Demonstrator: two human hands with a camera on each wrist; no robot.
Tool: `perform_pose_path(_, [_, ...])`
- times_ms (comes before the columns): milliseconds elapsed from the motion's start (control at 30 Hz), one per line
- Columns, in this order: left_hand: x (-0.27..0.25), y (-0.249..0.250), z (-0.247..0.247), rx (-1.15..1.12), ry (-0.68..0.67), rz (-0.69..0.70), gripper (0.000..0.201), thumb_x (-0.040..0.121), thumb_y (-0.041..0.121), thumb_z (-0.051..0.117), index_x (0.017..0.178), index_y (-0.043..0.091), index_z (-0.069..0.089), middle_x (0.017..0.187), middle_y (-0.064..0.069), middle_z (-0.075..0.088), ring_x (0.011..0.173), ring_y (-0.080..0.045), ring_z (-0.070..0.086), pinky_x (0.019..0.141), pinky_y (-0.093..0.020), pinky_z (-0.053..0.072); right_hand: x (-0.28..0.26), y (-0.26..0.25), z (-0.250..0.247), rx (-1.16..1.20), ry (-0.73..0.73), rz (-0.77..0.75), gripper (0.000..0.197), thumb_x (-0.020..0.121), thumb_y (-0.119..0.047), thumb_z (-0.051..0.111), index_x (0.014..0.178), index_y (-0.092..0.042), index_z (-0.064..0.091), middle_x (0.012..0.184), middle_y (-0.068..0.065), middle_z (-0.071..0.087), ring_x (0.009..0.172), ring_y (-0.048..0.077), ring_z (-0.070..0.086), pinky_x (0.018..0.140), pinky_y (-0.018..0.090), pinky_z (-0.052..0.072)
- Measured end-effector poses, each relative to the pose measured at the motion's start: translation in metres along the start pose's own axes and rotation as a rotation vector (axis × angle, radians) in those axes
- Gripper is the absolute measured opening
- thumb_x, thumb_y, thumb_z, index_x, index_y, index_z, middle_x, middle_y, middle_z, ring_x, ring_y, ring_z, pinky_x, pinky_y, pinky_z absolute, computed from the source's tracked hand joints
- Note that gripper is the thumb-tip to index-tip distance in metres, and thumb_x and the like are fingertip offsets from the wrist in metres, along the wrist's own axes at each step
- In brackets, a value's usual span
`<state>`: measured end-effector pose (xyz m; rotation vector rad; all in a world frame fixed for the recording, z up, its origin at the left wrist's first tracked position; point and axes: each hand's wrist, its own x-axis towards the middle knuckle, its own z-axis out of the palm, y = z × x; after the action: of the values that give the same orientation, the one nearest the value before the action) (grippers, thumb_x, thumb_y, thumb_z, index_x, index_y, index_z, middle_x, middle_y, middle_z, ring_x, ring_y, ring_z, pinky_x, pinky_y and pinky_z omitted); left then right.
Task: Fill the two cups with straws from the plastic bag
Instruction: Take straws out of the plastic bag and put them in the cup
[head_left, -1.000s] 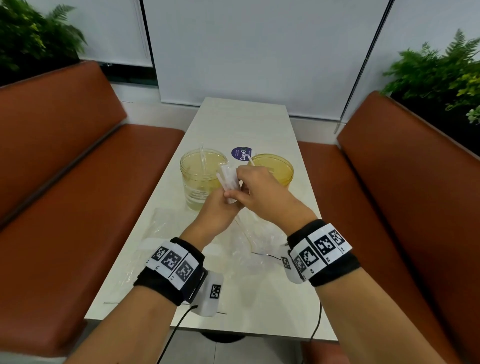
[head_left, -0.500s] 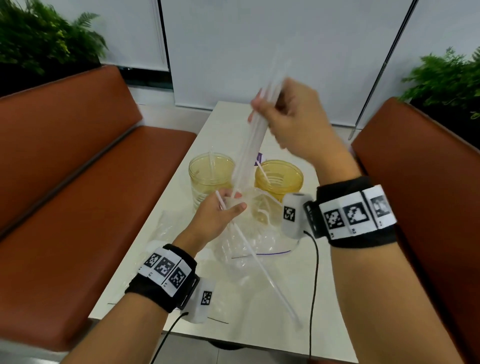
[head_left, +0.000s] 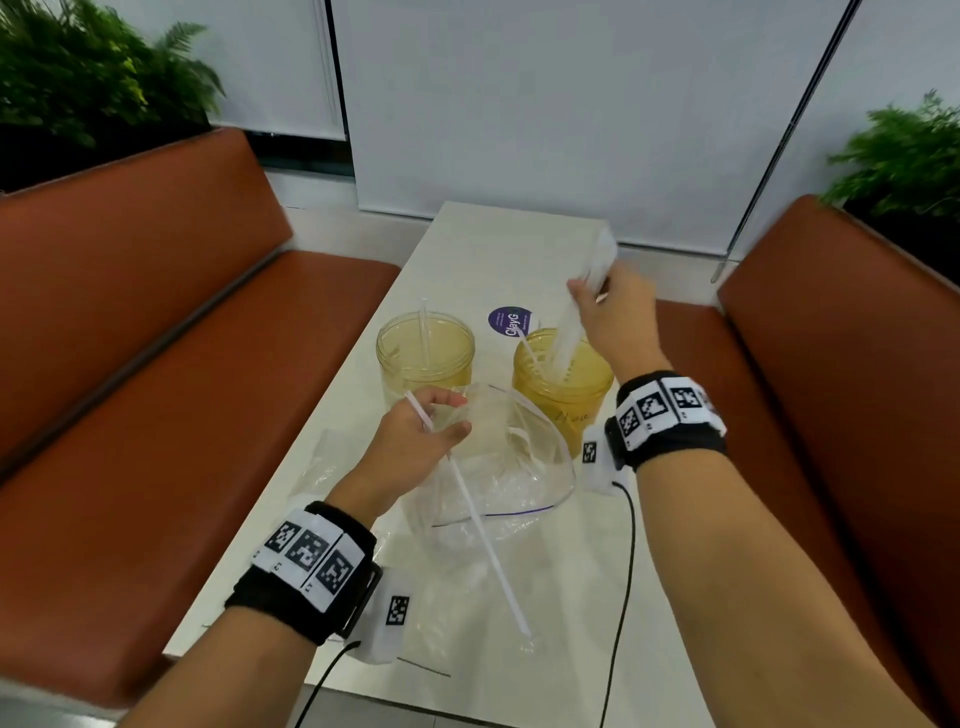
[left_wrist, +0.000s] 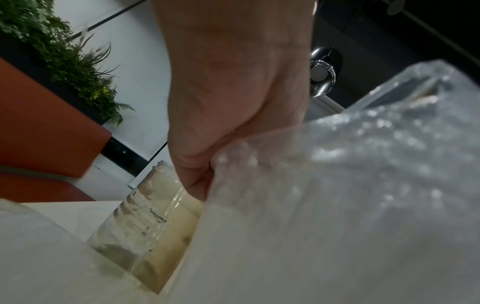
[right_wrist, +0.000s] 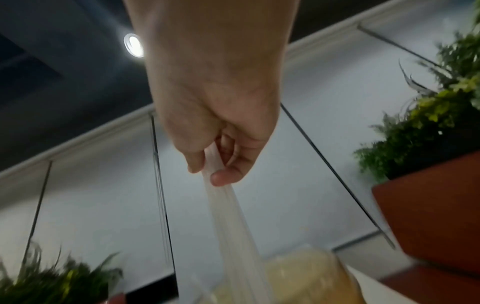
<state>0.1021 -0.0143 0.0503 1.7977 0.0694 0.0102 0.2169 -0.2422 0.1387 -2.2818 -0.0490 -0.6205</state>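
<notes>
Two clear yellowish cups stand mid-table: the left cup (head_left: 425, 353) (left_wrist: 148, 230) with one straw in it, the right cup (head_left: 563, 387) (right_wrist: 306, 279) with one thin straw. My right hand (head_left: 608, 312) (right_wrist: 221, 148) grips a bundle of clear straws (head_left: 574, 317) (right_wrist: 233, 226), whose lower ends dip into the right cup. My left hand (head_left: 415, 441) (left_wrist: 228, 102) pinches the rim of the clear plastic bag (head_left: 498, 467) (left_wrist: 337, 195), which lies just before the cups. One single white straw (head_left: 472, 514) slants out of that hand across the bag toward me.
The narrow white table (head_left: 519, 249) runs between two orange-brown benches (head_left: 156, 338) (head_left: 841, 364). A round purple sticker (head_left: 510, 321) lies behind the cups. Green plants (head_left: 78, 78) stand at both back corners. A black cable (head_left: 626, 571) hangs from my right wrist.
My right hand pulled the straw bundle up out of the bag, then swung it right and down into the right cup. My left hand stayed on the bag rim with the single straw.
</notes>
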Motion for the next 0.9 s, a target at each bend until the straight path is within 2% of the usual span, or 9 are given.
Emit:
perform_pose_path(233, [0.007,0.005,-0.004,-0.018,-0.005,-0.021,0.018,0.091,0.023,0.073,0.108,0.027,0.069,0.119,0.006,0.062,0.121,-0.009,0.048,0.084,-0.025,0.045,-0.003,0.023,0.025,-0.221,-0.313,0.285,0.056,0.075,-0.044,0.086,0.103,0.000,0.065,0.104,0.015,0.069,0.097,0.032,0.070,0.068,0.032,0.047])
perform_pose_path(367, [0.006,0.009,-0.005,-0.040,0.002,-0.054,0.019,0.093,0.024,0.071,0.111,0.022,0.070,0.089,0.014,0.053,0.086,-0.006,0.051,0.060,-0.020,0.040,-0.002,0.018,0.014,-0.295,-0.287,0.328,0.083,0.068,-0.050,0.090,0.127,-0.002,0.056,0.122,0.014,0.062,0.107,0.032,0.067,0.085,0.040,0.057])
perform_pose_path(467, [0.005,0.011,-0.005,-0.014,0.006,-0.066,0.020,0.094,0.025,0.069,0.113,0.020,0.069,0.083,0.010,0.047,0.072,-0.005,0.045,0.052,-0.017,0.035,-0.006,0.017,0.010,-0.194,-0.118,0.252,0.057,0.068,-0.034,0.094,0.109,-0.012,0.062,0.106,0.009,0.067,0.089,0.021,0.066,0.072,0.030,0.052])
perform_pose_path(533, [0.005,0.013,-0.005,-0.004,0.003,-0.073,0.020,0.094,0.025,0.069,0.114,0.020,0.069,0.084,0.007,0.047,0.071,-0.007,0.046,0.052,-0.017,0.035,-0.007,0.018,0.012,-0.123,-0.149,0.255,0.034,0.070,-0.028,0.093,0.092,-0.014,0.070,0.089,0.006,0.073,0.077,0.021,0.072,0.072,0.032,0.058])
perform_pose_path(633, [0.003,0.017,-0.005,-0.016,0.006,-0.079,0.021,0.094,0.025,0.070,0.114,0.019,0.070,0.085,0.007,0.048,0.076,-0.007,0.047,0.055,-0.019,0.036,-0.011,0.018,0.010,-0.072,-0.301,0.336,0.042,0.075,-0.033,0.089,0.111,-0.018,0.074,0.094,0.007,0.078,0.078,0.025,0.076,0.083,0.040,0.063])
perform_pose_path(700, [0.002,0.019,-0.005,-0.022,0.006,-0.082,0.022,0.094,0.025,0.070,0.115,0.019,0.070,0.085,0.008,0.049,0.079,-0.006,0.048,0.057,-0.020,0.036,-0.010,0.013,0.006,-0.200,-0.282,0.234,0.054,0.082,-0.038,0.083,0.130,-0.024,0.064,0.107,0.007,0.076,0.093,0.024,0.074,0.089,0.036,0.059])
perform_pose_path(733, [0.001,0.020,-0.005,-0.029,0.004,-0.088,0.023,0.093,0.025,0.070,0.116,0.019,0.069,0.086,0.008,0.049,0.080,-0.006,0.048,0.057,-0.020,0.036,-0.012,0.006,0.001,-0.241,-0.228,0.149,0.050,0.085,-0.036,0.079,0.131,-0.025,0.063,0.105,0.006,0.075,0.094,0.021,0.073,0.086,0.030,0.057])
perform_pose_path(800, [-0.001,0.023,-0.005,-0.049,-0.004,-0.116,0.025,0.092,0.024,0.072,0.117,0.021,0.068,0.088,0.006,0.049,0.082,-0.007,0.051,0.055,-0.019,0.038,-0.020,-0.022,-0.010,-0.133,-0.191,-0.004,0.024,0.088,-0.023,0.076,0.112,-0.023,0.070,0.086,0.000,0.071,0.071,0.007,0.067,0.065,0.017,0.050])
perform_pose_path(900, [-0.002,0.032,-0.009,-0.067,-0.043,-0.158,0.036,0.089,0.008,0.070,0.122,0.023,0.066,0.091,0.004,0.050,0.084,-0.015,0.053,0.062,-0.026,0.044,-0.045,-0.069,-0.023,-0.019,-0.591,-0.126,0.018,0.086,-0.002,0.068,0.088,-0.018,0.076,0.074,0.001,0.070,0.049,0.004,0.064,0.056,0.018,0.053])
